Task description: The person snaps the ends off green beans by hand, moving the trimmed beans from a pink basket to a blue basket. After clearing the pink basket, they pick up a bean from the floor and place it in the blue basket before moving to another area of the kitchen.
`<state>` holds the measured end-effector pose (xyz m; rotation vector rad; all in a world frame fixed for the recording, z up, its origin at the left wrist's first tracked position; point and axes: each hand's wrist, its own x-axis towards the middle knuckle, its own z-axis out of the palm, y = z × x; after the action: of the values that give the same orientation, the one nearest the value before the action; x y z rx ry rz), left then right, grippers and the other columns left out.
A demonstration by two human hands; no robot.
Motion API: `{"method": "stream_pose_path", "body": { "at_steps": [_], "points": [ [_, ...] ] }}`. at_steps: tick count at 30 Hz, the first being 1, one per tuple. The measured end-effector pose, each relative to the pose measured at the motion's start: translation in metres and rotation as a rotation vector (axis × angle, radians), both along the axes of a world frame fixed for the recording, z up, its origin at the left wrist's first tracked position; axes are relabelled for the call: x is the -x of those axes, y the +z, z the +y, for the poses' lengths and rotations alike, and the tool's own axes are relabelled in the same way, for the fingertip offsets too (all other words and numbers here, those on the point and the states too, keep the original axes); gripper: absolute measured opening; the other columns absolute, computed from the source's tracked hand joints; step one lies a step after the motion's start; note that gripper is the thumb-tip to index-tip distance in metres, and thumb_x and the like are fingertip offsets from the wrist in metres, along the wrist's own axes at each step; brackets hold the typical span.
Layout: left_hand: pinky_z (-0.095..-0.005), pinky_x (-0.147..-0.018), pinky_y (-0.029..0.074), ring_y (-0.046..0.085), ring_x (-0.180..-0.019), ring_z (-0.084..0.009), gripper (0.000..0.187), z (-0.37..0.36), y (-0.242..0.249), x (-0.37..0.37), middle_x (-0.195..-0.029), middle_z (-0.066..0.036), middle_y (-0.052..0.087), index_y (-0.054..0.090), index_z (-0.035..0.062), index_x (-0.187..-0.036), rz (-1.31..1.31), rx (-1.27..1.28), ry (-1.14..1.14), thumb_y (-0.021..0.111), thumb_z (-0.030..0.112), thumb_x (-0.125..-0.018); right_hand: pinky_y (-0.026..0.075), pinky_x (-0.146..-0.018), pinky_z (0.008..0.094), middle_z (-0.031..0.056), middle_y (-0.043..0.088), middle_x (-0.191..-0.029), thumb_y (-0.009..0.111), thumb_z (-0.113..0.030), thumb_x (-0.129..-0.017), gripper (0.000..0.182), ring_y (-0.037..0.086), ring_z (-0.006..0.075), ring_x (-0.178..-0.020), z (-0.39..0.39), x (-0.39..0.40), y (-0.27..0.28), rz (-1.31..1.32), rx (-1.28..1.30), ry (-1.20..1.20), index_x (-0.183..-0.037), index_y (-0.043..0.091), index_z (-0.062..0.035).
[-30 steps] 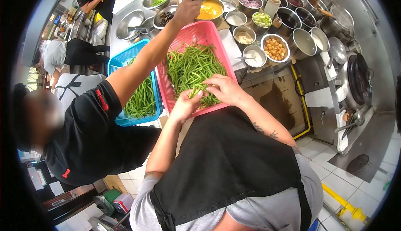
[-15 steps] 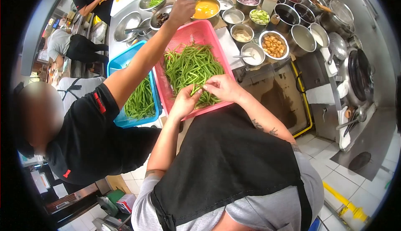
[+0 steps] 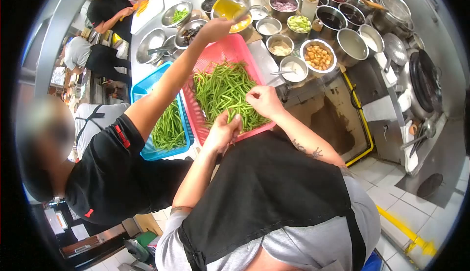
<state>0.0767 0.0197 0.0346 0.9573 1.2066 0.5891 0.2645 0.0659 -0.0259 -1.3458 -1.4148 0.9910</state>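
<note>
Green beans (image 3: 223, 87) lie heaped in a pink perforated basket (image 3: 240, 46) in front of me. My left hand (image 3: 225, 131) is closed around a few green beans above the basket's near edge. To its right, my right hand (image 3: 266, 102) is held in a pinch over the right side of the heap. Whatever is between those fingertips, if anything, is too small to make out. A gap separates my two hands. More green beans (image 3: 169, 126) fill the blue basket (image 3: 182, 149) on the left, touching the pink one.
A co-worker's arm (image 3: 169, 77) reaches across both baskets from the left, holding a metal bowl of yellow liquid (image 3: 230, 7). Pots and bowls of ingredients stand at the back right, including brown cubes (image 3: 319, 56) and a white-filled bowl (image 3: 293, 69). Another person (image 3: 110, 9) works at the far left.
My hands have moved apart; the left is lower and the right slightly further right. The co-worker's bowl has tipped, showing its yellow contents, and the co-worker's hand has come lower.
</note>
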Motion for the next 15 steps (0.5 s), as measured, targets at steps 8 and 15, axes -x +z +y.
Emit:
{"method": "stream_pose_path", "body": {
  "at_steps": [8, 15],
  "points": [
    [-0.0260, -0.041, 0.031, 0.039, -0.050, -0.0107, 0.021, 0.027, -0.106, 0.017, -0.071, -0.003, 0.056, 0.056, 0.0049, -0.088, -0.386, 0.519, 0.255, 0.058, 0.021, -0.101, 0.054, -0.063, 0.0354, 0.0144, 0.071, -0.071, 0.072, -0.021, -0.080, 0.022, 0.069, 0.0206, -0.066, -0.009, 0.006, -0.022, -0.145, 0.053, 0.177, -0.082, 0.073, 0.0008],
    [-0.0271, -0.038, 0.030, 0.039, -0.044, -0.0085, 0.021, 0.024, -0.093, -0.013, -0.066, 0.001, 0.054, 0.056, 0.0087, -0.093, -0.062, 0.144, 0.499, 0.076, 0.005, -0.086, 0.054, -0.063, 0.0379, 0.0175, 0.071, -0.073, 0.072, -0.030, -0.087, 0.032, 0.070, 0.0244, -0.065, -0.014, 0.003, -0.023, -0.332, 0.117, 0.363, -0.088, 0.074, 0.0023]
  ]
}}
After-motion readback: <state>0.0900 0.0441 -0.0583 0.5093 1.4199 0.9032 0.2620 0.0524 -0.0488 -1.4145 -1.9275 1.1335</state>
